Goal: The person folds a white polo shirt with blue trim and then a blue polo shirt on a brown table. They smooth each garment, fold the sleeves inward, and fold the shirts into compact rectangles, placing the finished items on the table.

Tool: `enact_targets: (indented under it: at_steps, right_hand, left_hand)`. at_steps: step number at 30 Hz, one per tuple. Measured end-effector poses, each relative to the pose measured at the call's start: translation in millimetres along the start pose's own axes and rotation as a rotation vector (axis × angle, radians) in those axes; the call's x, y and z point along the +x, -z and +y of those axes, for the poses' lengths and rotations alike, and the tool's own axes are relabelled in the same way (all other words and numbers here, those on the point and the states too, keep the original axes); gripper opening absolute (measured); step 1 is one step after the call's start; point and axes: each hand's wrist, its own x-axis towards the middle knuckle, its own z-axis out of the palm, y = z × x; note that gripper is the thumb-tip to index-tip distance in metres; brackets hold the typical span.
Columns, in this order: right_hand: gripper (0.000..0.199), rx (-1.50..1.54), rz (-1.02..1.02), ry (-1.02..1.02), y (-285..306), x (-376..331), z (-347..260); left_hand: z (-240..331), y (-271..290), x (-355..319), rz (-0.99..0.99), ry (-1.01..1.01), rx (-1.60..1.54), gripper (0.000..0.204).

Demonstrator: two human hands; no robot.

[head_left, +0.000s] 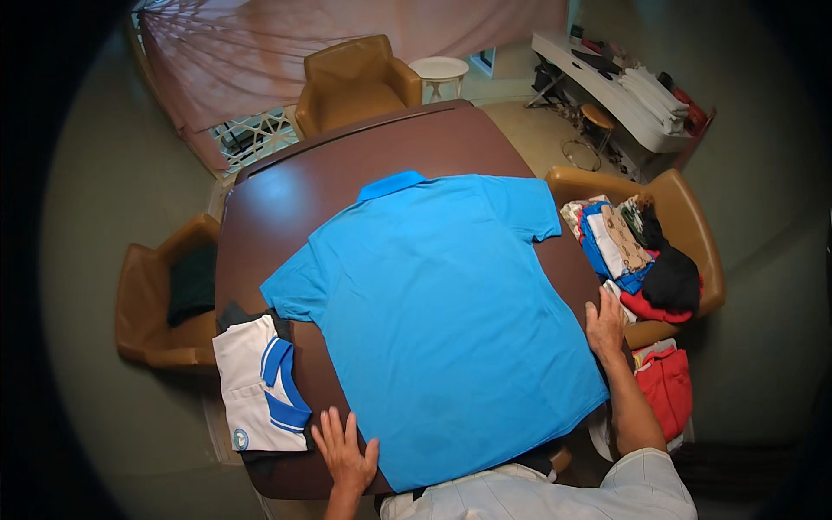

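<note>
A bright blue polo shirt (442,321) lies spread flat, back side up, with its collar toward the far side of the table and its hem toward me. My left hand (347,452) rests on the table beside the shirt's lower left corner, fingers spread. At the shirt's right side edge is my right hand (605,326), fingers stretched out and holding nothing. To the left, near my left hand, a folded white polo shirt (247,394) with a blue collar lies on top of dark folded cloth (231,316).
The brown table (459,139) fills the middle. A tan armchair (693,217) on the right bears piled clothes (620,243), with red clothing (666,394) below. Other armchairs stand left (143,299) and beyond (355,74). A white side table (439,69) and a cluttered white desk (607,87) are farther off.
</note>
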Motion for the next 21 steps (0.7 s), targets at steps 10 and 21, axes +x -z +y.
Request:
enact_targets:
  at_steps: [10,21]
  right_hand:
    - [0.057,0.025,-0.061,-0.095,8,22,2]
    - [0.056,-0.011,-0.158,-0.172,4,28,4]
  left_hand:
    - [-33,-1,-109,0.066,0.053,0.033,0.049]
    - [-252,12,-128,0.476,0.971,0.150,0.052]
